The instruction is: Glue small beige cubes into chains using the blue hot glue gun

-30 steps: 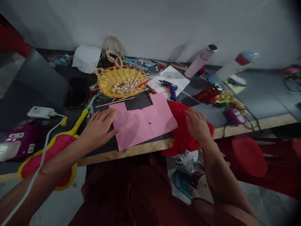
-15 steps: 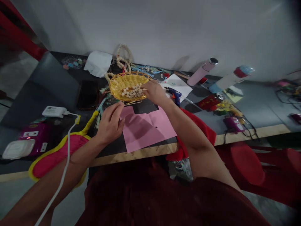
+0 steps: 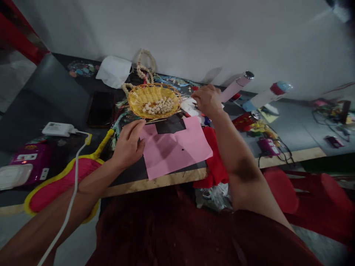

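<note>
My left hand [image 3: 128, 145] rests at the left edge of a pink paper sheet [image 3: 177, 147], just below a yellow woven basket [image 3: 135, 101]. Its fingers are stretched out, the thumb apart, with nothing held. Small pale cube-like pieces [image 3: 159, 106] lie in the basket. My right hand [image 3: 208, 99] is to the right of the basket, over white paper [image 3: 191, 107]. Its fingers curl together, and whatever they pinch is hidden. A blue glue gun [image 3: 207, 120] is mostly covered by that hand and forearm. Thin sticks [image 3: 156, 120] lie below the basket.
A phone [image 3: 101, 109], white charger [image 3: 58, 129] and purple power socket box [image 3: 34, 162] are at left; the charger's cable crosses my left forearm. A pink bottle [image 3: 236, 88], another bottle [image 3: 267, 96] and a red can [image 3: 245, 121] stand or lie at right. Red cloth [image 3: 215, 162] hangs over the front edge.
My right hand has left the pieces in the basket and moved right, over the white paper and glue gun. My left hand has stayed nearly in place. The view has shifted slightly.
</note>
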Demonstrator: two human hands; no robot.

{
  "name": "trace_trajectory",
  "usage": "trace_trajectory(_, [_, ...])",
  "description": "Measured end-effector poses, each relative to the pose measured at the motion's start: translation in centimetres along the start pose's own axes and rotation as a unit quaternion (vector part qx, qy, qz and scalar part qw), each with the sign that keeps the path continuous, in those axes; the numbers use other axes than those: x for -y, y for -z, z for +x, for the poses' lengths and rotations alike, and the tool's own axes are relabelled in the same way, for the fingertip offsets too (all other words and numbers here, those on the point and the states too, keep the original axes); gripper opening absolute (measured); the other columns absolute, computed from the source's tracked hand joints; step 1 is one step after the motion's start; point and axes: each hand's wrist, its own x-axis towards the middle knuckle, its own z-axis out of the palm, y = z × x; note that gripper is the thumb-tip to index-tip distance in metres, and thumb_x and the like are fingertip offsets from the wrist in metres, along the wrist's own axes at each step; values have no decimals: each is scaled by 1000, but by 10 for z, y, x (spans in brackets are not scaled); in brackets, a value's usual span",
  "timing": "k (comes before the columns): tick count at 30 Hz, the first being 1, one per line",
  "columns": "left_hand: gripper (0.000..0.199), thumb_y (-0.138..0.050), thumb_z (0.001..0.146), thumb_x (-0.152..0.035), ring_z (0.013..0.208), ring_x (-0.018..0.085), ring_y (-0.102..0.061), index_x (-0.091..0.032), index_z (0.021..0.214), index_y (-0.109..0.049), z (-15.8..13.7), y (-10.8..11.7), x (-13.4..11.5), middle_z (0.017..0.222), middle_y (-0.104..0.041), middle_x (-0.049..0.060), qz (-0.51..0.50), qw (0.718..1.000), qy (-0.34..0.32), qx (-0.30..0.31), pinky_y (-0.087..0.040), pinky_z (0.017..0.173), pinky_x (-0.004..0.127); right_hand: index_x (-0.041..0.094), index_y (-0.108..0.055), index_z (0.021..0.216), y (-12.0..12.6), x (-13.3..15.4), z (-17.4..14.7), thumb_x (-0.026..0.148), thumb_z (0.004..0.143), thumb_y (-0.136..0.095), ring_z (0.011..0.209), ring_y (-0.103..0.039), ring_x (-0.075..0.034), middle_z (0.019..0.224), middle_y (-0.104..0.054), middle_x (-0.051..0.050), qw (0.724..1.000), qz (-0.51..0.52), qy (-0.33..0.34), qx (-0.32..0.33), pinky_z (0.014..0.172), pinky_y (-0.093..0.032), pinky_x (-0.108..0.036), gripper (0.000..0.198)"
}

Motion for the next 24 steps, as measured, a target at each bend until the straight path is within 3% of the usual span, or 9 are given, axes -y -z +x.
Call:
trace_trajectory(4, [57, -49, 89, -23, 129, 28, -48, -21, 144, -35, 0, -2, 1, 136, -50, 14, 6, 1000, 6, 1, -42, 110, 46, 18, -72, 99, 2, -45, -12, 22, 93, -50, 114, -51, -31, 113, -68, -10, 997, -25, -73, -22, 99, -33, -55, 24])
trace_trajectory(9, [60, -51, 88, -25, 130, 29, -47, -23, 145, -34, 1, -5, 3, 137, -50, 13, 10, 1000, 18, 12, -41, 110, 49, 11, -70, 106, 1, -69, -23, 18, 96, -40, 108, -56, -21, 111, -67, -11, 993, -5, -121, -14, 97, -41, -39, 32])
trace_trajectory(13, [59, -50, 88, -25, 130, 29, -47, -23, 145, -35, 2, -6, 3, 137, -50, 13, 6, 1000, 20, 15, -41, 110, 49, 8, -54, 132, 3, -78, -33, 16, 93, -43, 121, -47, -33, 131, -55, -20, 975, -35, -214, -40, 98, -38, -51, 41])
trace_trajectory(16, [59, -51, 88, -24, 130, 29, -46, -22, 145, -35, 2, -5, 3, 137, -50, 13, 8, 1000, 18, 9, -41, 111, 49, 12, -37, 146, 3, -80, -54, 24, 89, -56, 130, -37, -39, 142, -44, -21, 972, -37, -229, -24, 99, -37, -53, 62])
trace_trajectory(18, [60, -51, 88, -23, 130, 29, -46, -23, 145, -35, 2, -5, 3, 136, -50, 13, 12, 1000, 10, 5, -40, 111, 49, 11, -52, 133, 0, -77, -78, 32, 88, -58, 122, -47, -34, 130, -55, -19, 976, -24, -218, 16, 96, -41, -47, 50])
trace_trajectory(20, [61, -52, 88, -23, 129, 29, -47, -24, 145, -34, 1, -4, 3, 136, -50, 13, 15, 1000, 3, 5, -41, 111, 49, 12, -64, 110, -4, -69, -108, 41, 89, -57, 100, -59, -25, 105, -67, -14, 976, -5, -209, 57, 87, -45, -39, 37])
trace_trajectory(22, [62, -53, 88, -23, 129, 29, -47, -25, 146, -33, 1, -5, 2, 136, -50, 12, 14, 1000, -2, 10, -42, 111, 49, 16, -62, 99, -8, -59, -138, 51, 86, -56, 84, -60, -22, 93, -67, -10, 973, 17, -207, 97, 76, -47, -35, 38])
trace_trajectory(24, [61, -53, 88, -24, 129, 29, -48, -26, 146, -33, 1, -5, 1, 135, -50, 12, 11, 1000, -2, 15, -42, 110, 49, 20, -59, 89, -10, -51, -164, 45, 86, -56, 80, -60, -22, 89, -66, -9, 975, 37, -187, 113, 74, -46, -34, 26])
